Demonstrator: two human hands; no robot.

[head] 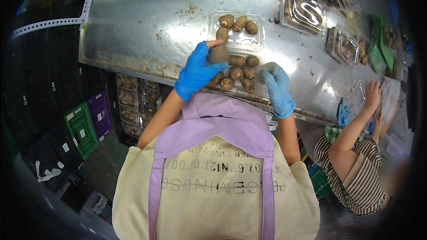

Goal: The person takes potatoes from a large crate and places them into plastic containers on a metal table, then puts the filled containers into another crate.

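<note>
My left hand [198, 70], in a blue glove with a bare fingertip showing, grips a blurred taro corm [219, 55]. Below it lies a clear plastic tray [258, 88] holding several small taro corms [236, 73]. Directly beyond is another clear plastic tray [245, 44], with several corms [239, 24] mostly along its far side. Whether the two trays are joined cannot be told. To the right of the near tray, my right hand [278, 88], also gloved, has bent, slightly spread fingers with nothing visible between them.
Closed clear boxes of corms [303, 13] stand at the right of the metal table [143, 16]. A co-worker's hand [373, 95] is near an open clear box and a blue glove [343, 111]. Packed boxes fill a black crate [128, 106] below the table's left front edge.
</note>
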